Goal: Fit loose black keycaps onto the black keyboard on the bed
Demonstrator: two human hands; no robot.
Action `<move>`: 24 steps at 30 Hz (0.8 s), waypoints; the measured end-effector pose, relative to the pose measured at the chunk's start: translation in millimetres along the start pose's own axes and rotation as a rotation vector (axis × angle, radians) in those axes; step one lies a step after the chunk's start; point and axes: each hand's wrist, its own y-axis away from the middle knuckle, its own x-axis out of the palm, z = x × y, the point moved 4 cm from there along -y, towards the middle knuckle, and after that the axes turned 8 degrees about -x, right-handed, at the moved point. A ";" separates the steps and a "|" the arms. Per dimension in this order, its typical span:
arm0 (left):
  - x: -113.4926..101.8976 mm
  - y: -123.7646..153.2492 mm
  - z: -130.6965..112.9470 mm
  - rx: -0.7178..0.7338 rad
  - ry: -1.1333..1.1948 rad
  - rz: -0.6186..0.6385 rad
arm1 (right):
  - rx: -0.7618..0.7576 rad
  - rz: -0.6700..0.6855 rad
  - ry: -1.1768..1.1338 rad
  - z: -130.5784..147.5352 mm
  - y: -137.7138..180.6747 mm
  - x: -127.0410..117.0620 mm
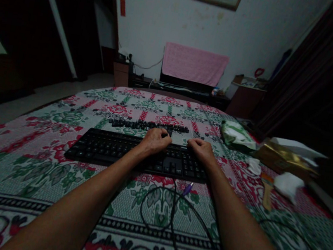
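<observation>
A black keyboard (100, 146) lies on the patterned tablecloth in front of me, its keys facing up. My left hand (154, 140) is over its middle, fingers curled and pinched by a small dark thing too dim to make out. At the keyboard's far right edge, my right hand (201, 149) is closed, its fingertips bent together; what they grip is hidden. Beyond the keyboard, loose black keycaps (141, 124) lie in rough rows. The keyboard's black cable (173, 213) loops toward me, with a purple plug (187, 189) beside it.
On the right lie a flat brush (266, 191), crumpled white tissues (289, 186), a gold box (285, 158) and a green-white packet (237, 135). The floral tablecloth (38, 164) covers the table. A pink cloth (194, 64) hangs by the far wall.
</observation>
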 end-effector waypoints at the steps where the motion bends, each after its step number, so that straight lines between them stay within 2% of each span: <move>1: -0.2 0.2 -0.5 0.000 -0.008 0.000 | -0.008 -0.003 0.000 -0.3 -0.2 0.6; 13: -5.3 17.8 -31.0 0.051 -0.247 -0.035 | -0.028 -0.017 0.009 -3.8 -1.7 3.0; 24: 10.8 11.2 -40.0 0.034 -0.332 0.009 | -0.071 -0.003 0.054 1.3 -0.2 3.8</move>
